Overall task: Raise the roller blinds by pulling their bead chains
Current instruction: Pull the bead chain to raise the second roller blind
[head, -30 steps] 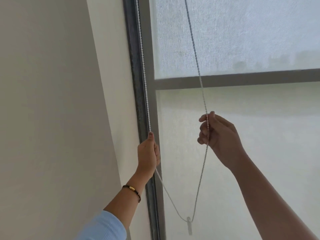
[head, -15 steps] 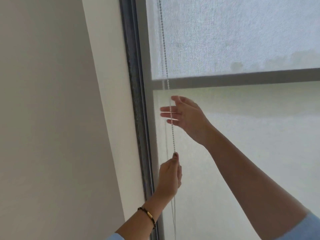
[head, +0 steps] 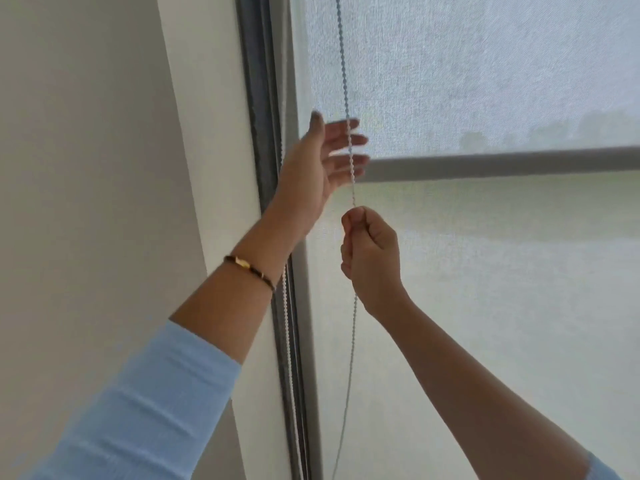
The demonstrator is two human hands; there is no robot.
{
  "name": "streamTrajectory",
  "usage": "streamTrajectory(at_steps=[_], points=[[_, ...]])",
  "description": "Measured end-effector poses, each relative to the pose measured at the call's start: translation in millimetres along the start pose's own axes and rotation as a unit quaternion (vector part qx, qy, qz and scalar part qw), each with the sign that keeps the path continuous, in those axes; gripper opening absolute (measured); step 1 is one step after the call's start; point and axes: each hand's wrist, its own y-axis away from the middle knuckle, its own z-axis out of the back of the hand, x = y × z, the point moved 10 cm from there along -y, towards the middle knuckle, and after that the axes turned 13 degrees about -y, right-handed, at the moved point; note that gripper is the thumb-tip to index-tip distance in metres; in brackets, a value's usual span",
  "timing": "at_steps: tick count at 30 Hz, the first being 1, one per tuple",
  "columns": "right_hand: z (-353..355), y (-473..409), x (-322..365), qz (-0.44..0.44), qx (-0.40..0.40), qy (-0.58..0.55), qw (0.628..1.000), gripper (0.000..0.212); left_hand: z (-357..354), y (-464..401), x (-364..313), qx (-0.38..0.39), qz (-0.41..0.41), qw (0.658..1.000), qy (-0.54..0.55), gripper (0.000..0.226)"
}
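Big window with a see-through blind, and two hands on its bead chain.

Behind both hands hangs the roller blind (head: 485, 81), a thin grey cloth over the whole window; a dark bar (head: 502, 164) crosses at the height of the upper hand, though it is hard to tell if that bar is part of the blind or the window frame behind it. A pale wall (head: 86, 168) is to the left of the arms. The left hand (head: 318, 161) is up high, open with its fingers (head: 349, 142) spread, and the bead chain (head: 346, 81) runs down across them. Just below it, the right hand (head: 370, 251) is closed in a fist, pinching the chain at its top. The chain then drops down past the right wrist. A dark bracelet (head: 249, 268) with a gold piece sits on the left wrist.
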Motion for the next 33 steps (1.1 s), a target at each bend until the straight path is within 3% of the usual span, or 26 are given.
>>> streamTrajectory(at_steps=[4, 7, 11, 16, 22, 23, 26, 29, 33], points=[[0, 6, -4, -0.004, -0.001, -0.028, 1.0, 0.04, -4, -42, -53, -0.008, -0.011, 1.0, 0.026, 0.059], [-5, 9, -6, 0.004, 0.012, 0.001, 1.0, 0.039, -10, -55, -56, -0.006, 0.04, 0.995, 0.091, 0.057], [-6, 18, -22, 0.013, 0.029, 0.041, 0.999, 0.033, -8, -45, -46, -0.012, 0.002, 0.994, 0.107, 0.055], [26, 61, -83, -0.035, 0.047, 0.093, 0.994, 0.032, 2, 2, 22, -0.021, 0.027, 0.995, 0.093, 0.054], [70, 102, -152, -0.189, 0.1, 0.077, 0.974, 0.027, 9, 63, 112, -0.044, 0.083, 0.992, 0.08, 0.053], [79, 96, -149, -0.201, 0.085, 0.077, 0.973, 0.021, 9, 71, 120, -0.049, 0.087, 0.992, 0.074, 0.053], [90, 53, -109, -0.186, 0.037, 0.043, 0.981, 0.029, 3, 89, 138, -0.054, 0.1, 0.992, 0.056, 0.053], [51, 0, -48, -0.16, 0.084, -0.044, 0.983, 0.043, -10, 108, 161, -0.053, 0.142, 0.988, 0.027, 0.054], [-12, -59, 17, -0.148, 0.131, -0.105, 0.975, 0.041, -29, 138, 203, -0.026, 0.201, 0.979, -0.003, 0.054]])
